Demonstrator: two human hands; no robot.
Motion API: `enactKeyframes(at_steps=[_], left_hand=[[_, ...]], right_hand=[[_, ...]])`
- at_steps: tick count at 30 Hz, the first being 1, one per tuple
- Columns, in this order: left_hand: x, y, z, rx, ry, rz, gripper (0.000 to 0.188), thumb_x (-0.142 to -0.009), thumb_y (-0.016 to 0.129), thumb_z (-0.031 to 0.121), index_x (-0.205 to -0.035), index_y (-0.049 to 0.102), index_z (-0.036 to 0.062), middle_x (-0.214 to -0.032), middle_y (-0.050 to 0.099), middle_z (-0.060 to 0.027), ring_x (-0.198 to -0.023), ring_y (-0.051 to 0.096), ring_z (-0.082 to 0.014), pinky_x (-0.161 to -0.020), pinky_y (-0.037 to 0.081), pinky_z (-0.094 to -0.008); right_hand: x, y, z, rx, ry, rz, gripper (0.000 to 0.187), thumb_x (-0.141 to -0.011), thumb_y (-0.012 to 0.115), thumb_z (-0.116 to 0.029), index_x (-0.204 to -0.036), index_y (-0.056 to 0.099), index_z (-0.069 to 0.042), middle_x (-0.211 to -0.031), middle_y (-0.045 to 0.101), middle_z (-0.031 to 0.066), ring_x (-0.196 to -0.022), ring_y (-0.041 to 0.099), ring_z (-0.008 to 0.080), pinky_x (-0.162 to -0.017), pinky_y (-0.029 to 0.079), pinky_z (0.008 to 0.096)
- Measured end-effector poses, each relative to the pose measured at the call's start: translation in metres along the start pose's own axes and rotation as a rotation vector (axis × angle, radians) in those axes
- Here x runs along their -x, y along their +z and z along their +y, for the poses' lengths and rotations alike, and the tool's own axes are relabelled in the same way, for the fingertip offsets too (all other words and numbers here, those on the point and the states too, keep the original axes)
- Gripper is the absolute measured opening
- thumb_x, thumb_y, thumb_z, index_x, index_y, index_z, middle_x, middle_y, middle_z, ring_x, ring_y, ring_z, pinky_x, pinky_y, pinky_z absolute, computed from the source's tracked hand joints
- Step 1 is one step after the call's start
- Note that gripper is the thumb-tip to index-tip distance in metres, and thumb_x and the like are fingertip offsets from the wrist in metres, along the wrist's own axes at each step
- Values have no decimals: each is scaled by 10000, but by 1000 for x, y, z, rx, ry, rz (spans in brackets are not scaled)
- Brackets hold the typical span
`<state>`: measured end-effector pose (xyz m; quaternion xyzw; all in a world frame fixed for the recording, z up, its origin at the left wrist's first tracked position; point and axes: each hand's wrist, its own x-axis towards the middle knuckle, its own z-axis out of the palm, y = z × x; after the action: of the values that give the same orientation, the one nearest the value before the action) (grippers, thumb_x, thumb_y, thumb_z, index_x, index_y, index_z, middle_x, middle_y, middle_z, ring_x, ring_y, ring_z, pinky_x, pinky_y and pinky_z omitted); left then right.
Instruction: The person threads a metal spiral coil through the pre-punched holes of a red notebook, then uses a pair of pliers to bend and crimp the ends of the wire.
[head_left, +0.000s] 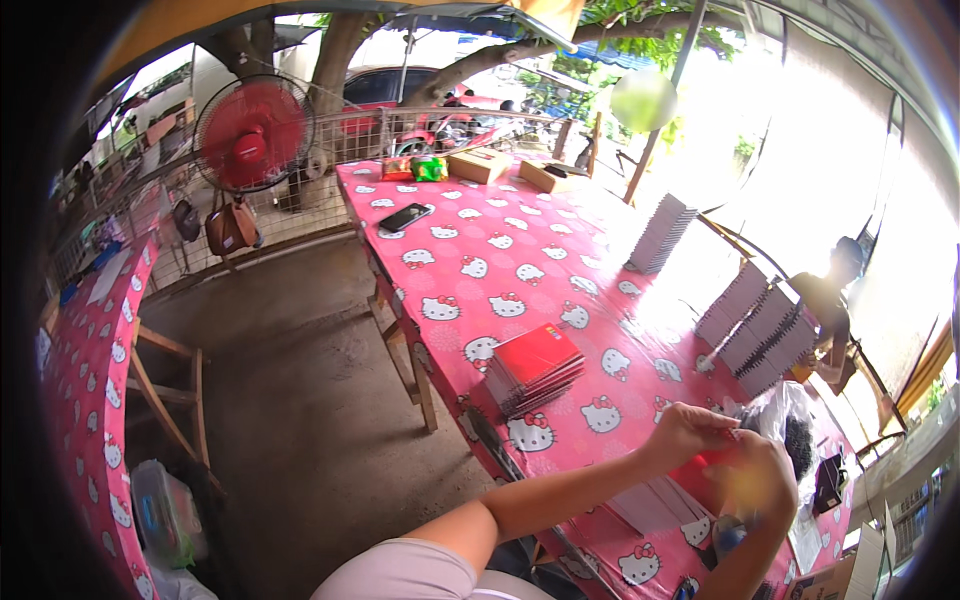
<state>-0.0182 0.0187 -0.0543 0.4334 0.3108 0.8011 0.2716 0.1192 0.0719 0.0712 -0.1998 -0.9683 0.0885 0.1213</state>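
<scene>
- Out over the pink cat-print worktop (590,470), the left hand (690,432) is being held with fingers curled in; whether anything is being pinched there cannot be told.
- Right beside it, the right hand (772,480) is being blurred, its fingers bent; its grasp cannot be made out.
- Just below and between the hands, a red cover (700,475) is being partly hidden by them, above a stack of pale-edged booklets (648,508) on the near side of the worktop.
- To the left, a stack of red-covered notebooks (537,365) is being supported near the worktop's edge.
- Farther right, tall spiral-bound stacks (758,325) are being lit by strong glare, and a clear plastic bag (783,405) is being seen just beyond the right hand.
- Towards the far end, a black smartphone (405,217) is being left lying flat; two cardboard boxes (478,165) are being carried behind it.
</scene>
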Motion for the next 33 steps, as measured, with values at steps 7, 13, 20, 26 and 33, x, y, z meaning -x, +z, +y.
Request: enactKeyframes(at_steps=[7,13,20,26,33], left_hand=[[6,15,41,-234,221,39,230,-834,684,47,-1064,695,59,-883,683,-55,-796,654,-110,-684,535,-234],[64,-9,108,-472,341,17,268,-836,690,57,-1103,674,70,-881,673,-38,-792,626,-87,-649,513,-233],[129,-60,159,23,84,-278,337,-928,587,122,-1255,552,49,-1098,590,-45,-916,569,-105,-809,465,-266],[169,-83,121,353,-94,74,231,-971,529,213,-1125,541,41,-1099,543,-43,-932,550,-103,-803,458,-260],[194,-151,164,-320,-121,51,142,-912,618,170,-973,615,41,-840,633,-29,-806,585,-118,-774,454,-279]], right_hand=[[10,8,-22,-113,-152,534,278,-660,706,-58,-914,600,-16,-904,615,123,-819,611,308,-730,483,380],[28,39,-81,-316,-286,622,166,-718,663,-110,-809,560,-18,-763,527,99,-693,531,233,-643,426,333],[47,79,-130,-805,-360,487,310,-817,680,-312,-795,569,-23,-827,534,100,-756,520,215,-683,414,317],[17,148,-166,-983,-426,533,318,-842,679,-324,-848,644,-8,-923,529,95,-898,497,224,-797,391,338],[12,166,-182,-1457,-112,-122,85,-818,676,-28,-855,647,44,-888,556,65,-845,514,131,-735,399,248]])
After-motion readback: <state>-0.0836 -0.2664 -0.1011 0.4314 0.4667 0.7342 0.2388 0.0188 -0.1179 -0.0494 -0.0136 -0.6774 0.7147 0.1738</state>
